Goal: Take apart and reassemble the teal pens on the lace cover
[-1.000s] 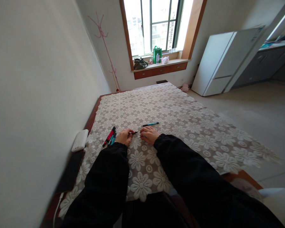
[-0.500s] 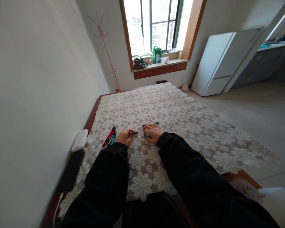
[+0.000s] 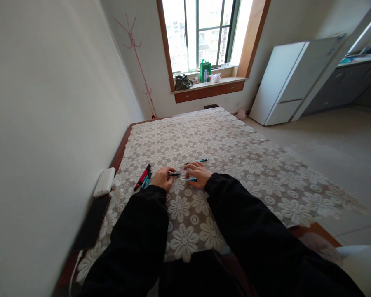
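Observation:
My left hand [image 3: 161, 178] rests on the lace tablecloth with its fingers closed around a thin black pen part [image 3: 175, 174] that points right. Just across from it, my right hand [image 3: 199, 175] is curled over a blue pen part [image 3: 191, 180], which shows beneath the fingers. A small clear piece [image 3: 182, 177] seems to lie between the hands; it is too small to name. Behind my right hand lies another pen [image 3: 201, 160], dark with a light blue section. Left of my left hand are several pens, including a red and black pen [image 3: 142, 177] and a teal pen [image 3: 146, 180].
A floral lace tablecloth [image 3: 185, 241] covers the table. Along the wall on the left sit a white power bank-like box [image 3: 104, 182] and a dark flat object [image 3: 92, 222] near a white cable [image 3: 74, 272]. A fridge [image 3: 292, 82] stands beyond, at right.
My right hand's fingers have loosened and shifted slightly left, so the blue pen part sits a little lower. The black piece in my left hand has turned nearly level.

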Demonstrator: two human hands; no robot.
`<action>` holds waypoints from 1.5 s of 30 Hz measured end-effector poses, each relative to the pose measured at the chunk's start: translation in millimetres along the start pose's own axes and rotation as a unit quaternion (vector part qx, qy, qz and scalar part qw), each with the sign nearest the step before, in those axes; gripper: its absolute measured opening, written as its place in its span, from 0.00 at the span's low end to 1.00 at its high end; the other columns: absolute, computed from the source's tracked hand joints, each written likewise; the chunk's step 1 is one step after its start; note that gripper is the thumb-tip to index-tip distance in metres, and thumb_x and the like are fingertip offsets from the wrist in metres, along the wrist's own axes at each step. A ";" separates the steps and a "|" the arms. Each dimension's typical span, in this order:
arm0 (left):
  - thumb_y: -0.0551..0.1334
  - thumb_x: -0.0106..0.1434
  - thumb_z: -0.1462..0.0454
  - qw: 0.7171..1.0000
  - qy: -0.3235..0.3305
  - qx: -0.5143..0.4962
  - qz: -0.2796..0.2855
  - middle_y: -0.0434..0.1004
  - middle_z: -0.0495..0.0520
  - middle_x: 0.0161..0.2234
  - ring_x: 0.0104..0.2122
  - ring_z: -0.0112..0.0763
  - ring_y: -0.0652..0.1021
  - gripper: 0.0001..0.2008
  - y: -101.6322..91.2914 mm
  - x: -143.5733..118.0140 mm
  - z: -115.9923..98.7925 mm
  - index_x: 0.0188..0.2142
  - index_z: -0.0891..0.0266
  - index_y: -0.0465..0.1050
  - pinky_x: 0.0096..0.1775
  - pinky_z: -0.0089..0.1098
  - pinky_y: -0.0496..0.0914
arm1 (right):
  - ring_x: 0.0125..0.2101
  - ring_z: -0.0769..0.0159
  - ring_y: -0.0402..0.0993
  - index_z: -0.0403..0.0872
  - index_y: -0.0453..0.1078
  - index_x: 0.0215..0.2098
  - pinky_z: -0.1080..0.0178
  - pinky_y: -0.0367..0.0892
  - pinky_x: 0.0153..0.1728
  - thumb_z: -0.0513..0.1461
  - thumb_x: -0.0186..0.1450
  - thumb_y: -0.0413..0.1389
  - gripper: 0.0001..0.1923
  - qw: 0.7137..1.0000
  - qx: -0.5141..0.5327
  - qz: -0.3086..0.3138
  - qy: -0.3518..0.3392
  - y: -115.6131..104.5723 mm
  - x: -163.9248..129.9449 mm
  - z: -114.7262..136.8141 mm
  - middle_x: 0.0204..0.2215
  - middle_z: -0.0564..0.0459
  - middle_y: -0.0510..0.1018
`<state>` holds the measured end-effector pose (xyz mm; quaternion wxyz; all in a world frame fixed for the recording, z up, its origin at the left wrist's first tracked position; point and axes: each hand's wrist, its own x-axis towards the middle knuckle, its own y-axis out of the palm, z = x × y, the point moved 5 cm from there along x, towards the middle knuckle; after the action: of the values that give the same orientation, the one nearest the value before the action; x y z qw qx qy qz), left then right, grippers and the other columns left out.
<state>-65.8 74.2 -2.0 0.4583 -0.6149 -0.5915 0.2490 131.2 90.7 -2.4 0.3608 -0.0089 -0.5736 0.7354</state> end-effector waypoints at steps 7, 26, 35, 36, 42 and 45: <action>0.61 0.55 0.70 1.000 0.000 0.002 0.000 0.80 0.52 0.41 0.42 0.38 0.77 0.16 -1.4 -0.8 -2.9 0.43 0.57 0.75 0.51 0.38 0.69 | 0.54 0.56 0.65 0.50 0.74 0.37 0.50 0.53 0.58 0.33 0.58 0.57 0.09 1.000 -0.018 -0.013 0.021 -4.3 1.8 -0.6 0.51 0.50 0.75; 0.64 0.57 0.67 0.998 0.068 0.001 -0.014 0.79 0.52 0.44 0.48 0.39 0.74 0.08 -5.1 -3.2 -16.5 0.36 0.56 0.79 0.55 0.40 0.68 | 0.51 0.58 0.67 0.52 0.78 0.30 0.51 0.55 0.56 0.37 0.61 0.63 0.03 0.984 -0.041 -0.029 0.171 -0.5 0.8 -22.7 0.46 0.54 0.78; 0.65 0.58 0.64 0.999 0.053 0.001 -0.008 0.80 0.52 0.44 0.48 0.40 0.75 0.04 -0.5 -2.0 -10.3 0.32 0.57 0.80 0.54 0.41 0.68 | 0.51 0.58 0.67 0.51 0.76 0.31 0.51 0.54 0.57 0.35 0.61 0.62 0.03 0.980 -0.052 -0.018 0.193 -1.4 0.9 -24.5 0.46 0.53 0.77; 0.65 0.58 0.64 0.999 0.051 0.001 -0.006 0.80 0.52 0.44 0.48 0.40 0.75 0.04 -0.4 -1.9 -10.3 0.32 0.57 0.80 0.54 0.41 0.68 | 0.51 0.58 0.67 0.51 0.76 0.31 0.51 0.54 0.57 0.35 0.61 0.61 0.03 0.980 -0.054 -0.018 0.192 -1.3 0.8 -24.7 0.46 0.53 0.77; 0.65 0.59 0.62 0.999 0.054 -0.003 -0.006 0.80 0.53 0.44 0.48 0.39 0.75 0.04 2.1 -1.0 -8.0 0.33 0.57 0.80 0.54 0.41 0.68 | 0.50 0.58 0.68 0.50 0.76 0.32 0.52 0.57 0.55 0.36 0.62 0.61 0.02 0.982 -0.058 -0.017 0.180 1.2 1.4 -23.7 0.46 0.52 0.77; 0.65 0.60 0.62 0.999 0.051 -0.006 -0.001 0.81 0.53 0.44 0.48 0.39 0.74 0.05 4.2 -0.1 -6.6 0.34 0.57 0.80 0.55 0.41 0.68 | 0.50 0.58 0.68 0.50 0.76 0.33 0.52 0.57 0.55 0.37 0.63 0.60 0.02 0.986 -0.053 -0.007 0.158 3.6 3.2 -19.4 0.46 0.52 0.78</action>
<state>-58.2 72.8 -2.6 0.4841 -0.6290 -0.5697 0.2130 135.3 108.4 -10.8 0.4505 -0.1402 -0.5481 0.6907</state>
